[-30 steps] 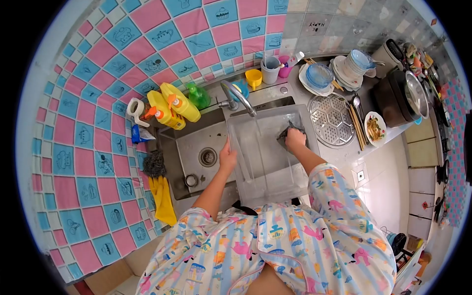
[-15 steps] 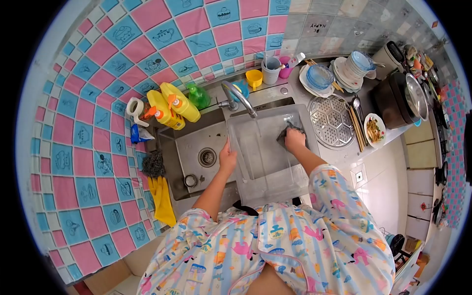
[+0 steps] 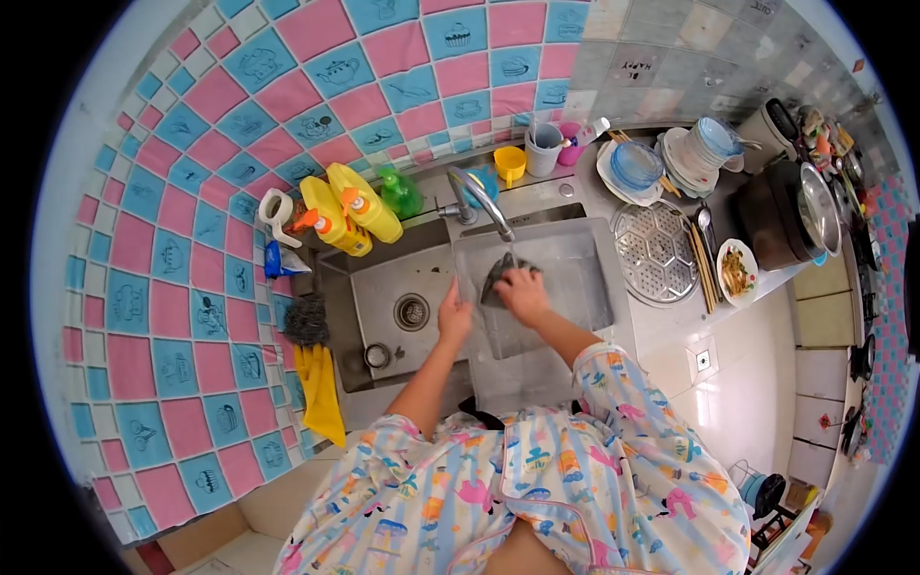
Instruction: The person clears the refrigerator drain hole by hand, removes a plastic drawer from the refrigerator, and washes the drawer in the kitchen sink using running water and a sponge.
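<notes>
A large clear plastic bin (image 3: pixel 537 359) rests tilted over the right side of the sink, below the curved metal faucet (image 3: pixel 489 203). At its left rim is my left hand (image 3: pixel 454 318), fingers along the side wall, gripping the edge. Inside the bin, my right hand (image 3: pixel 525 295) presses a dark grey cloth (image 3: pixel 497 279) against the plastic near the faucet's stream. The cloth is bunched and partly hidden under my fingers. A thin layer of water seems to lie in the bin.
Left of the bin is the sink basin (image 3: pixel 391 278) with a drain. Yellow bottles (image 3: pixel 369 206) and a green bottle (image 3: pixel 400 195) stand behind it. Yellow gloves (image 3: pixel 318 393) hang at left. On the right counter sit a perforated steel rack (image 3: pixel 655 253), stacked dishes (image 3: pixel 690 158) and a plate of food (image 3: pixel 736 272).
My right hand has moved the cloth leftward across the bin, from its right side to under the faucet. My left hand stays at the left rim. The view has shifted slightly.
</notes>
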Demonstrator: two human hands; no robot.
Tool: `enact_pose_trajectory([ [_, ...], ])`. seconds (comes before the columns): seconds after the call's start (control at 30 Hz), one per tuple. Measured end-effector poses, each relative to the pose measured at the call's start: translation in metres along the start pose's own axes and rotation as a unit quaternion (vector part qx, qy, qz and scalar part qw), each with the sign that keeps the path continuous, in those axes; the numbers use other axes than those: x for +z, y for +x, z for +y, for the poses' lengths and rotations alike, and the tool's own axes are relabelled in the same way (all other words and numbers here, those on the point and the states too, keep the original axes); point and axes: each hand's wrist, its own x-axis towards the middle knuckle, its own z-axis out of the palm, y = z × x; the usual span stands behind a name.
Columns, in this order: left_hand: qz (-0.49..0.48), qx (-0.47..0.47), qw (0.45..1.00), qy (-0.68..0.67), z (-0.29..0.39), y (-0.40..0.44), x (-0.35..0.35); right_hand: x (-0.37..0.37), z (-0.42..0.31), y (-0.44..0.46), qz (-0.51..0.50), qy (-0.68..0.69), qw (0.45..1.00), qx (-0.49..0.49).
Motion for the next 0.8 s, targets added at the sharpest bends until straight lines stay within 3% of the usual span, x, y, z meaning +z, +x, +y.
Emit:
enact_pose_trajectory([
  [0.07,-0.004,-0.010,1.000,0.013,-0.003,-0.001,-0.003,-0.001,0.010,0.005,0.067,-0.024,0.990,0.118],
  [0.17,-0.005,-0.031,0.999,0.032,0.001,-0.002,-0.002,0.002,0.008,0.009,0.157,-0.016,0.929,0.334],
  [0.3,0.003,-0.001,0.999,0.043,0.001,-0.002,-0.002,0.030,-0.023,0.043,0.190,0.014,0.873,0.450],
  [0.43,-0.008,-0.018,0.997,0.069,-0.004,-0.001,-0.004,0.047,-0.053,0.048,0.178,0.045,0.935,0.302],
  [0.53,0.022,0.100,0.994,0.047,-0.016,0.002,0.002,0.042,-0.054,0.018,0.064,0.039,0.993,0.094],
  [0.67,-0.037,0.003,0.997,0.072,-0.004,0.000,-0.007,0.003,-0.030,-0.017,-0.035,0.075,0.993,-0.082],
  [0.73,-0.051,-0.012,0.993,0.110,0.004,0.001,-0.008,-0.010,-0.012,-0.026,-0.083,0.028,0.995,-0.050],
  [0.77,-0.087,-0.138,0.982,0.094,0.015,0.000,-0.011,-0.014,-0.006,-0.029,-0.107,0.006,0.994,-0.034],
  [0.8,-0.124,-0.259,0.955,0.078,0.060,-0.002,-0.014,-0.014,-0.002,-0.032,-0.088,0.007,0.995,0.042],
])
